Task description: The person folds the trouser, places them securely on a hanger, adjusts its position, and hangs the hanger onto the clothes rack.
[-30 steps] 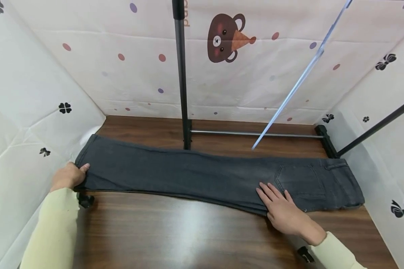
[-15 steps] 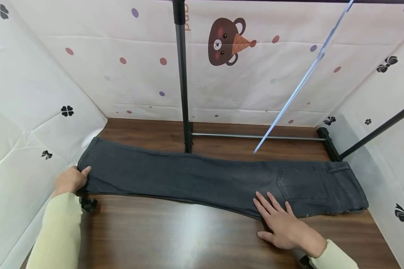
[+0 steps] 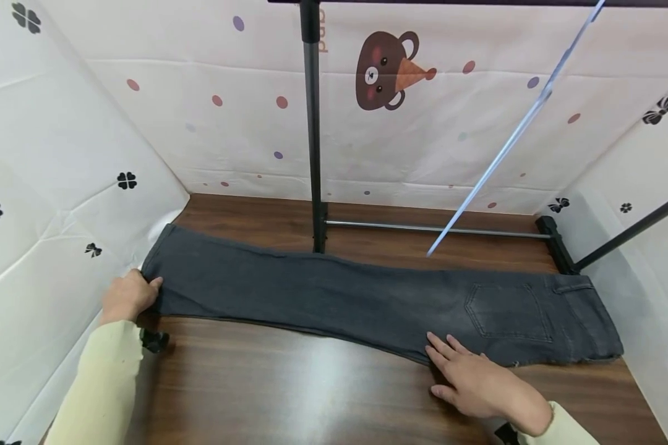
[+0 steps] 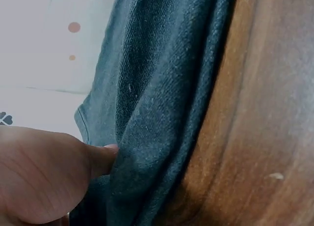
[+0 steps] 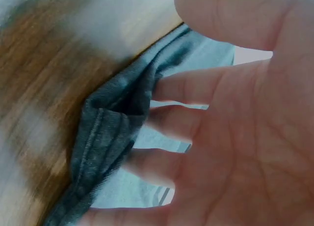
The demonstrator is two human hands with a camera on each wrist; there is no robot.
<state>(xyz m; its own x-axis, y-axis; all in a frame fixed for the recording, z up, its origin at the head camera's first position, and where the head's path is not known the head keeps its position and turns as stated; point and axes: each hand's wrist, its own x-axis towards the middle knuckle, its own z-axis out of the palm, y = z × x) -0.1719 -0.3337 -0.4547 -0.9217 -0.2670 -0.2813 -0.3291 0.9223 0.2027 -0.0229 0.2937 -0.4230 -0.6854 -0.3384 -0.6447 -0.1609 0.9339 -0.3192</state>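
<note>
A pair of dark grey jeans (image 3: 323,290) lies folded lengthwise across the wooden table, waist end with its back pocket (image 3: 508,312) at the right, leg hems at the left. My left hand (image 3: 129,296) pinches the near corner of the hem end, thumb on top of the cloth; the left wrist view shows that thumb (image 4: 100,157) pressed into the denim (image 4: 157,103). Below the pocket, my right hand (image 3: 481,383) lies at the near edge with fingers extended over the jeans and thumb spread apart. In the right wrist view, the denim edge (image 5: 105,142) bunches up by the fingers.
Behind the jeans stands a black rack post (image 3: 313,136) with a thin metal bar (image 3: 378,226) and a black foot (image 3: 559,247). A pale blue stick (image 3: 498,157) slants down over the table. White printed sheets (image 3: 245,136) wall in the back and sides.
My right hand has slid toward the near edge of the jeans, and its thumb has spread out over the table. My left hand keeps its hold at the hem. The head view has shifted slightly.
</note>
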